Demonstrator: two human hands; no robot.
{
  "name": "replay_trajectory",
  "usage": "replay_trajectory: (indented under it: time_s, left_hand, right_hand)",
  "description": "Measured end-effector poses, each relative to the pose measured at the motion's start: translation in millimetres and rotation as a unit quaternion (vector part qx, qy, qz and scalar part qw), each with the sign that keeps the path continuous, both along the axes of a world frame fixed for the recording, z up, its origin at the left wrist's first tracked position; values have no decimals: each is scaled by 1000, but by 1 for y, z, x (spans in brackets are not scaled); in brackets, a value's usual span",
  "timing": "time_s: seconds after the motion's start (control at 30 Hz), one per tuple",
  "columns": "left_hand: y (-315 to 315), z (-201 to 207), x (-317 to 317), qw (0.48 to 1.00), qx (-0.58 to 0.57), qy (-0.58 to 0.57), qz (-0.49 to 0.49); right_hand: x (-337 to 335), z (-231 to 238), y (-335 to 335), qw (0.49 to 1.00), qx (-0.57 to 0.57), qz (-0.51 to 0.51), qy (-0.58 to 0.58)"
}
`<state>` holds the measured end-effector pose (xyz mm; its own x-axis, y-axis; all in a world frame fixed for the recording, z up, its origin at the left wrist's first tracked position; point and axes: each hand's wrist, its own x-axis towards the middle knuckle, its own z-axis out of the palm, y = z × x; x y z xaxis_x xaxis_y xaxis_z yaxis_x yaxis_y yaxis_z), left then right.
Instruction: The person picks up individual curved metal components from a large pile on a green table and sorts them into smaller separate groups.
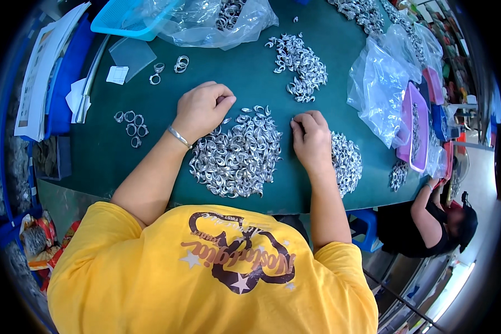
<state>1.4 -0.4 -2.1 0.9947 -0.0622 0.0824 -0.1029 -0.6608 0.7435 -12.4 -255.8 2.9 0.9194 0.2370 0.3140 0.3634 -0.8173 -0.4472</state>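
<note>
Small silvery crescent-shaped metal pieces lie in a large heap [238, 156] in front of me on the green tabletop [167, 161]. At the heap's far left edge is my left hand [201, 111], its fingers curled and thumb against the forefinger. Whatever it may pinch is too small to make out. My right hand [313, 139] rests between this heap and a smaller crescent heap [346, 164] on the right. Its thumb and fingers are also drawn together, and their contents cannot be seen. A third crescent pile [301, 69] lies farther back.
Silvery rings [131, 127] sit in a cluster at left, with more rings [181, 64] behind. A blue basket [119, 19] and plastic bag [217, 25] stand at the back. On the right are a clear bag [378, 83] and pink tray [411, 128]; another person [428, 222] sits beyond.
</note>
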Motion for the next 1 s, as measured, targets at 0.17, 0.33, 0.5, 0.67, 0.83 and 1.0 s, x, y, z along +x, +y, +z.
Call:
replay_trajectory:
  time_s: [0.17, 0.33, 0.5, 0.67, 0.83, 1.0]
  left_hand:
    - [2, 0, -1, 1000, -3, -8, 7]
    - [1, 1, 2, 1000, 3, 1, 4]
    - [0, -2, -1, 1000, -11, -8, 4]
    - [2, -3, -1, 1000, -11, -12, 4]
    - [2, -1, -1, 1000, -5, -3, 3]
    - [1, -2, 0, 1000, -4, -17, -3]
  right_hand:
    - [2, 38, 28, 957, 165, 97, 216]
    - [42, 12, 26, 992, -8, 78, -94]
    - [34, 7, 0, 990, 91, 62, 82]
    - [30, 14, -17, 998, 41, 52, 19]
    - [19, 21, -15, 995, 75, 18, 69]
    - [13, 7, -5, 996, 40, 62, 54]
